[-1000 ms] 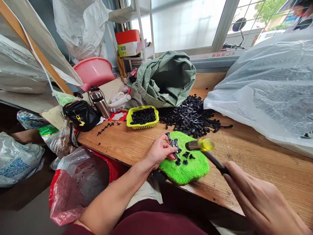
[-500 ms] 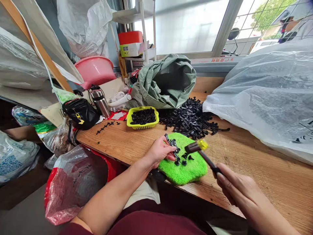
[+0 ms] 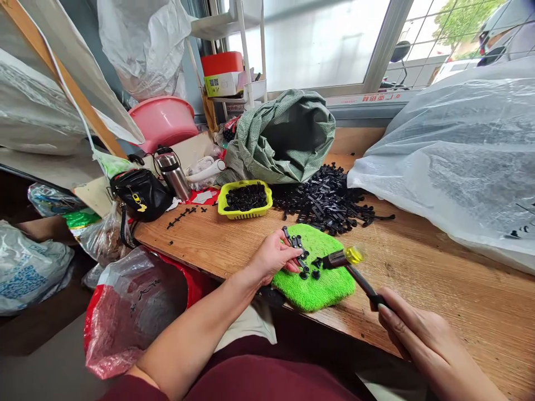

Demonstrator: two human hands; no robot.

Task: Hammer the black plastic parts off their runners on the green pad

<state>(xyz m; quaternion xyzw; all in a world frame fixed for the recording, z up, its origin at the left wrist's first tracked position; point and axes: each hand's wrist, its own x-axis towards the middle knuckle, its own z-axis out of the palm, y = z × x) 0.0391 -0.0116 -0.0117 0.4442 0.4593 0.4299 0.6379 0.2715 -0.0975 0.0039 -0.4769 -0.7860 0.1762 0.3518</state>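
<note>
Head view, hammer: lay low over the green pad near the desk's front edge, handle running back-right, head pointing left.
Right hand: wrapped the handle's end.
Left hand: pinched a black strip on the pad.

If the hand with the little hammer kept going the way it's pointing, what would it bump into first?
The right hand holds a small hammer with a yellow-tipped head, aimed at the fuzzy green mat. It would probably first meet the small black plastic pieces on that mat, beside the left hand; depth is hard to judge.
</note>
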